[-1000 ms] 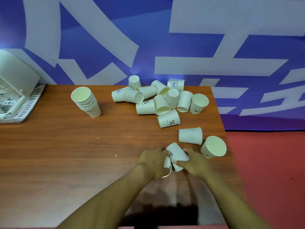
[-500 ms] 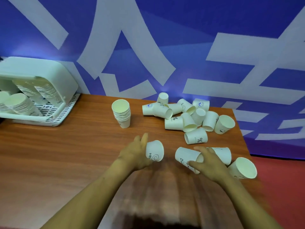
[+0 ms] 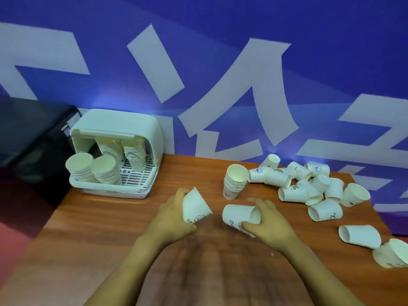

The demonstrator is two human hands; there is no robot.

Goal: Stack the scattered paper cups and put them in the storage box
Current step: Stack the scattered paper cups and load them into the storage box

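My left hand (image 3: pixel 171 214) grips a white paper cup (image 3: pixel 195 206) with its base pointing up and left. A second cup (image 3: pixel 237 216) lies on its side in my right hand (image 3: pixel 268 224), thumb at its rim. Just beyond my hands an upright stack of cups (image 3: pixel 234 181) stands on the wooden table (image 3: pixel 88 239). Several loose cups (image 3: pixel 309 186) lie scattered at the back right. The white storage box (image 3: pixel 117 129) sits open at the back left, with several cup stacks (image 3: pixel 103 171) inside.
Two more cups (image 3: pixel 358 236) lie near the table's right edge, one (image 3: pixel 391 256) at the very corner. A blue wall with white shapes (image 3: pixel 242 96) stands right behind the table. Left of the table is a dark object (image 3: pixel 28 133) above red floor.
My hands have separated, each now holding one cup, and moved left toward the upright stack. The view swung left, bringing the storage box fully into sight.
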